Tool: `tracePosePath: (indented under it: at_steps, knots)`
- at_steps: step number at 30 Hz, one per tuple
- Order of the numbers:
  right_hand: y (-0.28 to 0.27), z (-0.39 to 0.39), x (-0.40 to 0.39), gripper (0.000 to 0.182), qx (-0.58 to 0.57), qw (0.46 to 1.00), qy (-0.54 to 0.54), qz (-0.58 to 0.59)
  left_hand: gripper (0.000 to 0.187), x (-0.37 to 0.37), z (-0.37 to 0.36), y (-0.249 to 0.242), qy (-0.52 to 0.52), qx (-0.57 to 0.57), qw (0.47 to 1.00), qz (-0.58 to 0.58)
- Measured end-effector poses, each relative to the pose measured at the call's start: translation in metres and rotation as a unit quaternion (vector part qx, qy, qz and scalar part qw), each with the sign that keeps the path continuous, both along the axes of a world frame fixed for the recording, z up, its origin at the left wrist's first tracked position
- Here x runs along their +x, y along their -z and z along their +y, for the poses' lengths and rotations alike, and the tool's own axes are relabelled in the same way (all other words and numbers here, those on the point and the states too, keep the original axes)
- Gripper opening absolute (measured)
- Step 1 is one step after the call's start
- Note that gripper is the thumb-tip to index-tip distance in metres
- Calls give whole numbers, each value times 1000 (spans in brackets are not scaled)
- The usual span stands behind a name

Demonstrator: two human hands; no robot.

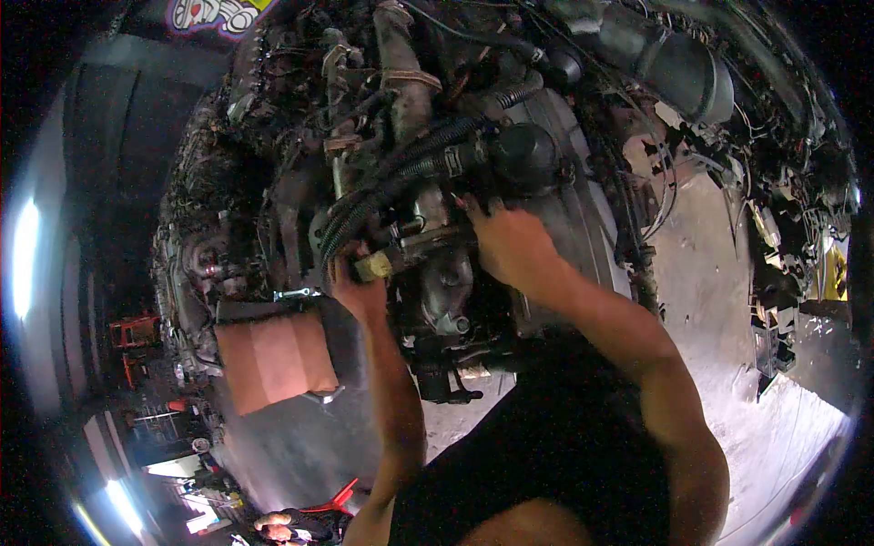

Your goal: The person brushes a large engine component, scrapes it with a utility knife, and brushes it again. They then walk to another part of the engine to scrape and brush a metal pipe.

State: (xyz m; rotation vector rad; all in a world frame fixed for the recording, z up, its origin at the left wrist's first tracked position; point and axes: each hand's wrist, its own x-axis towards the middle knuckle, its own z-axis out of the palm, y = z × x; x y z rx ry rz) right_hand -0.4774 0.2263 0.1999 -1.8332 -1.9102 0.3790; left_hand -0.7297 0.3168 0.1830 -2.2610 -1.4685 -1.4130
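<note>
A large dirty engine (442, 273) with pipes and hoses fills the middle of the head view. My left hand (358, 284) is at its left side, below a bundle of black corrugated hoses (350, 218), with its fingers bent around or against something beside a yellowish fitting (375, 266). On the other side, my right hand (512, 238) reaches in near a metal pipe (431, 207), below a round black cap (526, 153). Its fingers are bent and partly lost in shadow, and a small thin object shows at the fingertips. What either hand grips cannot be made out.
A brown cardboard piece (276, 362) lies left of the engine, with a shiny wrench (297, 294) just above it. A large dark cylinder (687, 73) and loose wires are at the upper right. Something red (341, 497) and a person (278, 526) show at the bottom left.
</note>
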Motion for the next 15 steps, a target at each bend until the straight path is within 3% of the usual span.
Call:
tracePosePath:
  at_steps: [5, 7, 11, 15]
  knots:
    - [16, 39, -6, 67, -10, 999, 34, 26, 15, 1, -1, -2, 10, 37, 999, 10]
    - [-5, 20, -1, 63, -54, 998, -27, 9, 15, 3, -2, -4, 10, 25, 1000, -2]
    - [-7, -5, -8, 61, 11, 1000, 14, 1, 16, 4, -4, -6, 6, 15, 1000, -5]
    - [5, 43, -4, 71, -75, 997, 0, -5, 16, 4, -6, -6, 19, 11, 999, -23]
